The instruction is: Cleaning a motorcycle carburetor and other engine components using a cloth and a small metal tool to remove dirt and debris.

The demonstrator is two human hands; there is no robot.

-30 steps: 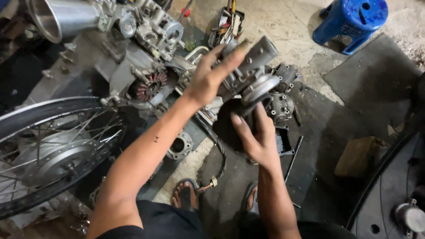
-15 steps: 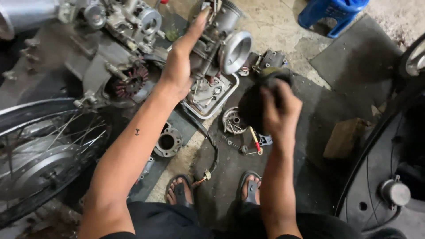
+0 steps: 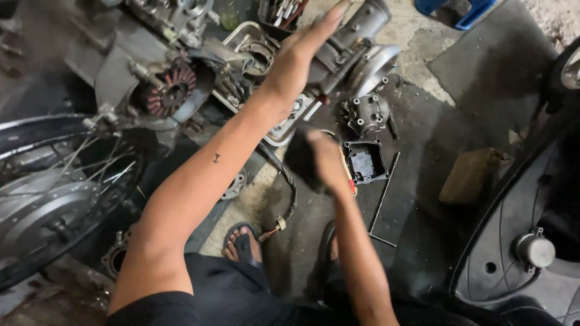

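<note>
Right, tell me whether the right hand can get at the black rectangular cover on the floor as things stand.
Probably yes. The black rectangular cover lies open on the floor just beside the right hand, nothing lying on it. That hand appears to grip a dark object, blurred, so it may need freeing first.

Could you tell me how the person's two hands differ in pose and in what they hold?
The left hand reaches forward, fingers outstretched, pressing on the grey metal engine part. The right hand sits lower and nearer the body, curled around a dark blurred object. Both are bare.

Left arm stretched forward, left hand (image 3: pixel 299 57) flat with fingers extended; right hand (image 3: pixel 326 160) curled, blurred.
</note>
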